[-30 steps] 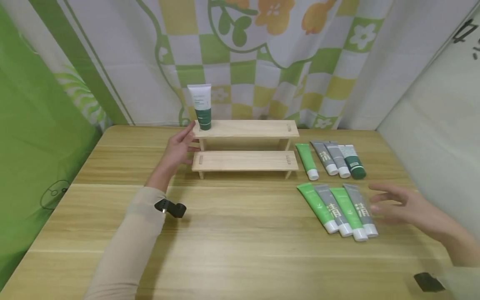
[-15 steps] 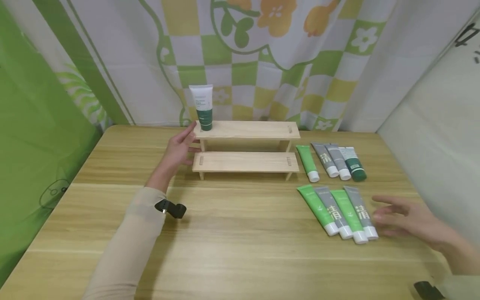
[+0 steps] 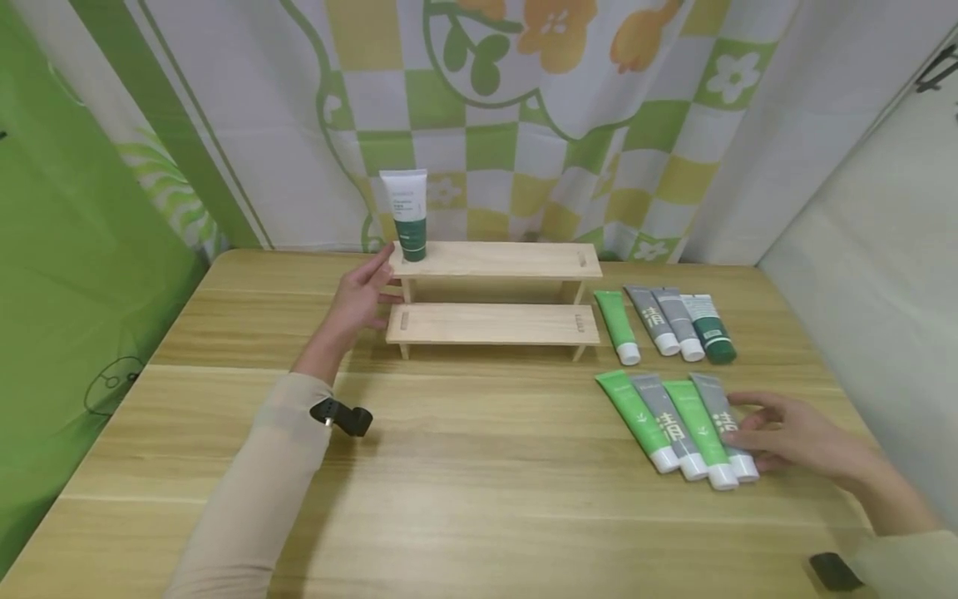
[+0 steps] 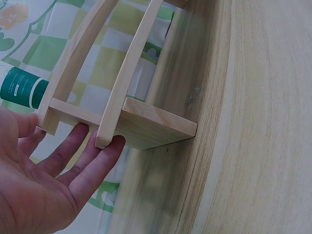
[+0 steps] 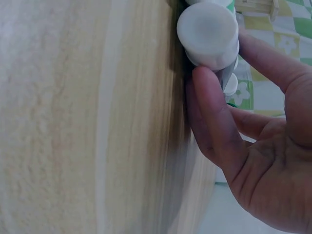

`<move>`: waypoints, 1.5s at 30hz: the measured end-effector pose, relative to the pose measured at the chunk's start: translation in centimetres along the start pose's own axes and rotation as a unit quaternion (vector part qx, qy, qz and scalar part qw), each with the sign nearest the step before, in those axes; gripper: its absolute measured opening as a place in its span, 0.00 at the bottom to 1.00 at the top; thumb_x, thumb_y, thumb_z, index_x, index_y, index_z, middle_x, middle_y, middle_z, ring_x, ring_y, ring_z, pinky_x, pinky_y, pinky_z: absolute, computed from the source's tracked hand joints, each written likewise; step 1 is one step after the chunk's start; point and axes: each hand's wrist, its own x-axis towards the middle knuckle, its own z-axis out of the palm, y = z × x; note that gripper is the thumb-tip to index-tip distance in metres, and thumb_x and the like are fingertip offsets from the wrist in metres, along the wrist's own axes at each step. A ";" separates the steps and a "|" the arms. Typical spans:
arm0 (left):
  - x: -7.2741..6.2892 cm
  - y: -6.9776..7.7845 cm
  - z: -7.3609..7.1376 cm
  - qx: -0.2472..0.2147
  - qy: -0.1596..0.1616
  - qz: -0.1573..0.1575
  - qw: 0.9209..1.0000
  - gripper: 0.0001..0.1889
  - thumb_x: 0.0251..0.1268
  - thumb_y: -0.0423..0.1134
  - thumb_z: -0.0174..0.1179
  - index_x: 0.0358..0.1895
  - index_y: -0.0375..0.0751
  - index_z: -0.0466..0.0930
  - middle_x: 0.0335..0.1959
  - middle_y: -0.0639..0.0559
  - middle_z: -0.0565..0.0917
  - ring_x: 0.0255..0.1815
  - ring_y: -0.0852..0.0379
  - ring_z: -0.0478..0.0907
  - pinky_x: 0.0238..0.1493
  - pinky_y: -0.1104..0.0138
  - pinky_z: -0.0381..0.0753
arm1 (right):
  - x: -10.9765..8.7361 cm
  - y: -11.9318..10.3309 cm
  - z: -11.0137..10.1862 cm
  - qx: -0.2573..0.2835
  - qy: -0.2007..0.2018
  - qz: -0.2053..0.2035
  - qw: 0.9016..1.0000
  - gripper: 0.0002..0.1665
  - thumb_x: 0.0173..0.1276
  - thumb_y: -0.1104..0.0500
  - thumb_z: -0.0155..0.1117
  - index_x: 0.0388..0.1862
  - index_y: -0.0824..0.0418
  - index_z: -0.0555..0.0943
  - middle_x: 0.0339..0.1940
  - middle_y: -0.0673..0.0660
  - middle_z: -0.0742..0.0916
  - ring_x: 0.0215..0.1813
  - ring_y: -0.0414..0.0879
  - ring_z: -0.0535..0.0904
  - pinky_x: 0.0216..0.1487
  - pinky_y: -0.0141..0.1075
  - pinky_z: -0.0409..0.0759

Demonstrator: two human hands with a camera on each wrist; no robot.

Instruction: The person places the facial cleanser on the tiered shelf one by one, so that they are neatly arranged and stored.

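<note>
At the left end of a two-tier wooden stand (image 3: 494, 323), my left hand (image 3: 358, 298) touches the board ends with its thumb and fingertips, the fingers fairly straight. On the upper tier a white and dark-green tube (image 3: 407, 215) stands upright on its cap. To the right, my right hand (image 3: 797, 437) has its thumb over the edge of a grey tube (image 3: 717, 403) with a white cap, fingers bent at its side. In the right wrist view the fingertips are right beside the white cap (image 5: 209, 34). That tube lies rightmost in a row with a green tube (image 3: 698, 424) beside it.
Left in the front row lie another green tube (image 3: 636, 416) and a grey tube (image 3: 669, 424). Behind them are a small green tube (image 3: 616, 323), two grey tubes and a white and green tube (image 3: 707, 326). A patterned curtain (image 3: 486, 150) hangs behind the wooden table (image 3: 479, 499).
My right hand has moved left from beside the front row to the rightmost grey tube, its thumb now over it. My left hand stays at the stand.
</note>
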 end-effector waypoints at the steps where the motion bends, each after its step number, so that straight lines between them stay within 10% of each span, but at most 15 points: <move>1: -0.1 0.0 0.0 -0.001 0.000 0.001 1.000 0.26 0.83 0.52 0.43 0.79 0.68 0.55 0.66 0.38 0.73 0.61 0.37 0.76 0.49 0.43 0.81 | 0.1 -0.1 0.0 0.002 -0.001 0.002 1.000 0.48 0.70 0.56 0.69 0.75 0.78 0.54 0.45 0.64 0.81 0.36 0.48 0.83 0.36 0.41 0.87; 19: -0.3 -0.1 0.0 -0.011 -0.004 0.010 1.000 0.25 0.83 0.52 0.43 0.78 0.71 0.56 0.66 0.38 0.72 0.59 0.38 0.77 0.47 0.44 0.82 | 0.4 -0.5 -0.6 0.032 -0.051 0.010 0.998 0.55 0.67 0.59 0.71 0.77 0.76 0.45 0.38 0.62 0.81 0.34 0.52 0.83 0.34 0.44 0.87; 45: -0.1 -0.1 0.2 -0.003 0.003 0.007 1.000 0.25 0.82 0.53 0.43 0.78 0.72 0.57 0.66 0.38 0.73 0.60 0.37 0.77 0.50 0.42 0.81 | -0.1 -1.7 -1.3 0.020 -0.008 -0.013 1.000 0.46 0.67 0.62 0.68 0.72 0.79 0.52 0.44 0.66 0.76 0.38 0.52 0.82 0.35 0.45 0.87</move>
